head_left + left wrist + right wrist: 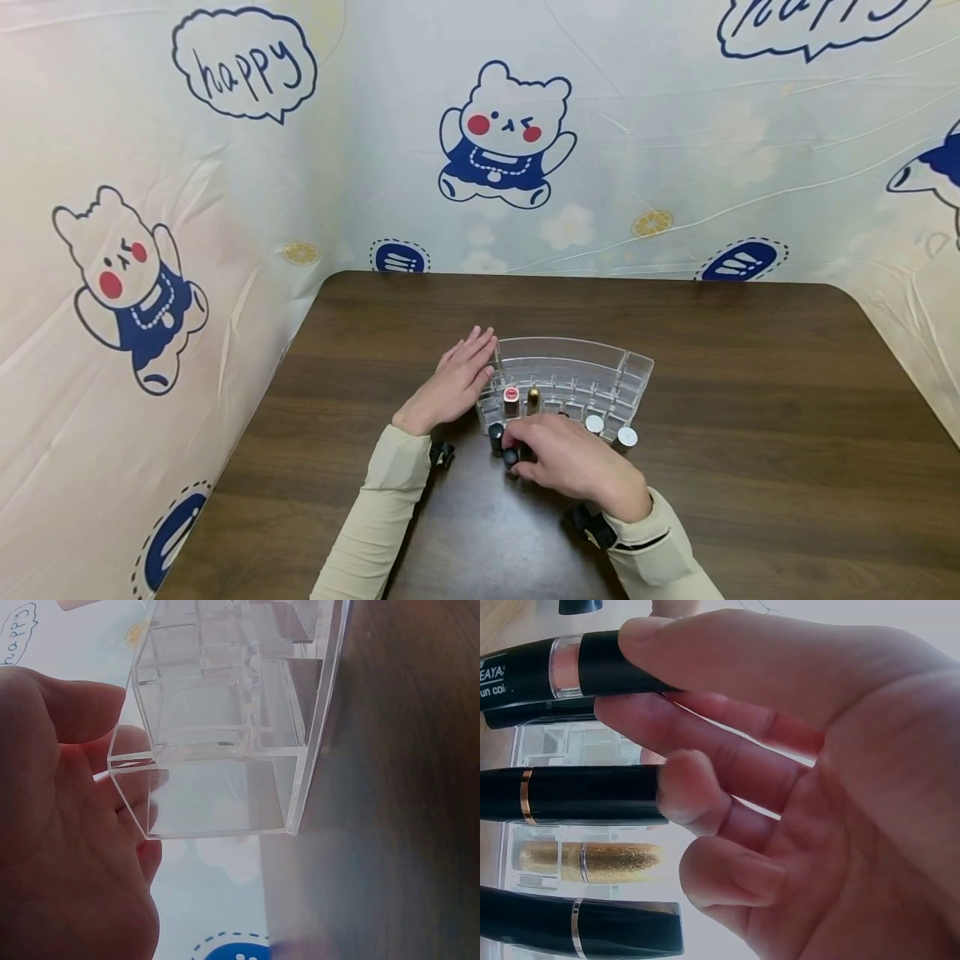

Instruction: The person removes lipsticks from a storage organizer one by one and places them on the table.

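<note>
The right hand (pixel 570 462) is pinching a black lipstick tube (pixel 592 667) in its grip, thumb against finger. The tube's long axis is running nearly upright, lettered end pointing down towards the bench (pixel 750 417), at seven o'clock of a clear organizer (pixel 573 364). At nine o'clock, the left hand (pixel 453 379) is resting straight fingers alongside. The right wrist view is showing the tube's peach band (pixel 566 667) and white lettering (pixel 493 681); the head view is hiding both.

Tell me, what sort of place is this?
Probably an indoor tabletop workspace, perhaps screened off: a wood-grained table, wrinkled sheeting printed with cartoon bears rising behind and beside it, and a clear compartmented organizer for small things.
</note>
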The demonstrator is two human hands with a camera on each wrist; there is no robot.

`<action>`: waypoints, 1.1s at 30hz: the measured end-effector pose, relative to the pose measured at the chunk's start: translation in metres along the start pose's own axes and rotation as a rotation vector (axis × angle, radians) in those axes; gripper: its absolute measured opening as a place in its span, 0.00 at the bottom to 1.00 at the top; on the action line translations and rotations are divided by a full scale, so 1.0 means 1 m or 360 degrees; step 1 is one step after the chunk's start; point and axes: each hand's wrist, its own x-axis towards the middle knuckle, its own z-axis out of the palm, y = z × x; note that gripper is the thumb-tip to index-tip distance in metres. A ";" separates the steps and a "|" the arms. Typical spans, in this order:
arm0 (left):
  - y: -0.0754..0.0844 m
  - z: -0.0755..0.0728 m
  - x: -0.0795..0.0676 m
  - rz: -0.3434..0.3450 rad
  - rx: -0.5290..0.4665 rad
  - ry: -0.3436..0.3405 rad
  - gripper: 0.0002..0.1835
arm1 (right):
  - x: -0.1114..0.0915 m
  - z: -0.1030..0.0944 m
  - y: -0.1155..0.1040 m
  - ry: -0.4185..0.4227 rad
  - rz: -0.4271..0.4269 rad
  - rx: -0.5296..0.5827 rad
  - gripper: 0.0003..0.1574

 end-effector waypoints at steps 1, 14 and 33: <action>0.000 0.000 0.000 0.0001 -0.0004 0.0000 0.29 | 0.000 0.000 0.000 0.0004 -0.0001 -0.0007 0.08; 0.000 0.000 0.001 0.0009 -0.0001 0.0000 0.29 | 0.001 0.002 0.001 0.0044 0.0015 -0.0096 0.09; 0.001 -0.001 0.001 -0.0006 -0.0008 0.0000 0.28 | 0.002 0.003 0.000 0.0012 0.0030 -0.0131 0.11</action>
